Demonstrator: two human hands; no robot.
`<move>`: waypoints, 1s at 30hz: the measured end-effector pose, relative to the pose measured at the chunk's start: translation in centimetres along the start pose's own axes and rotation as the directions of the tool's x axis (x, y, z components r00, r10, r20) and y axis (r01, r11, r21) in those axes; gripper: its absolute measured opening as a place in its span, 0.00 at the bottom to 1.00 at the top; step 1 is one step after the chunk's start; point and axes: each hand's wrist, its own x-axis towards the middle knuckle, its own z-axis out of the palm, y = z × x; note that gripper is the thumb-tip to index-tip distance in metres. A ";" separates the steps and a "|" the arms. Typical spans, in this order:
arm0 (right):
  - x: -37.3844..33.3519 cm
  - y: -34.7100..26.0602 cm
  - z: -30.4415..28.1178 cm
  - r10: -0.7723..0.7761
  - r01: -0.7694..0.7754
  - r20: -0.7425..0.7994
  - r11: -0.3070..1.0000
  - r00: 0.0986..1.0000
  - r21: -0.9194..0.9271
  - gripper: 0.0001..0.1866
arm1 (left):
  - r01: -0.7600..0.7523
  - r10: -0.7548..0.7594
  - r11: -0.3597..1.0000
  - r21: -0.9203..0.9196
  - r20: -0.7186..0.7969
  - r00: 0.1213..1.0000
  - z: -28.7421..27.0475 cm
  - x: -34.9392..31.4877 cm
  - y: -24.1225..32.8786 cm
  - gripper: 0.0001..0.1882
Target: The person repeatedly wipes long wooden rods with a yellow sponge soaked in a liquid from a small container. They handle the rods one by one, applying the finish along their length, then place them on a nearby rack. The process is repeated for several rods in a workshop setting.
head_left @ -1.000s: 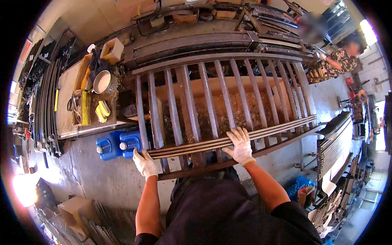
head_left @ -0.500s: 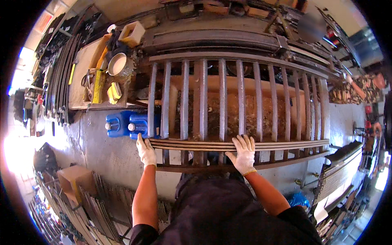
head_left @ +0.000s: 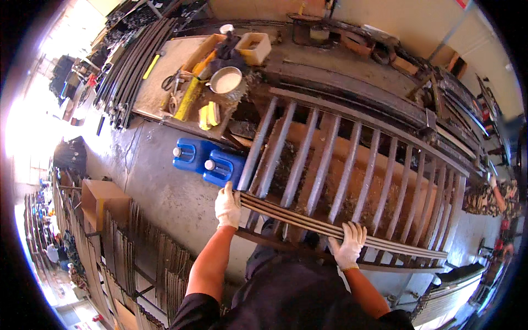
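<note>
Several long, thin brown rods (head_left: 291,216) lie side by side along the near rail of a slatted metal rack (head_left: 345,170). My left hand (head_left: 227,209), in a white glove, is at the left end of the rods, its fingers stretched out against their ends. Right of the middle, my gloved right hand (head_left: 348,247) lies across the bundle, fingers bent over the far side and thumb apart on the near side. A reddish-brown trough (head_left: 363,148) shows between the slats.
Two blue jugs (head_left: 224,168) stand on the floor by the rack's left end. A bench (head_left: 159,82) beyond holds a pot (head_left: 226,81), scissors (head_left: 169,81) and a yellow block (head_left: 209,115). A cardboard box (head_left: 104,202) and upright strips stand lower left. Another person (head_left: 489,198) is at far right.
My view has turned, so the rack now slants down to the right and the bench and jugs sit further right in the picture. Both hands stay at the rods.
</note>
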 end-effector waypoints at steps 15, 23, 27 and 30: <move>0.2 -0.5 0.8 -0.028 0.026 -0.031 0.997 0.999 -0.066 0.39 | -0.001 0.001 0.997 -0.074 -0.005 1.000 0.9 2.6 -0.8 0.14; 0.3 -0.6 1.4 -0.011 0.006 -0.050 0.995 0.999 -0.101 0.42 | -0.029 0.030 1.000 -0.012 0.068 0.997 1.5 4.3 -0.8 0.19; 0.0 -0.9 1.5 -0.028 0.023 -0.042 0.993 0.999 -0.116 0.44 | -0.011 0.013 1.000 -0.029 0.082 0.997 1.2 4.2 -1.0 0.19; -0.4 -1.6 1.1 -0.005 0.001 -0.045 0.995 0.999 -0.100 0.41 | -0.008 0.024 0.988 -0.154 0.102 0.995 1.0 4.0 -1.4 0.17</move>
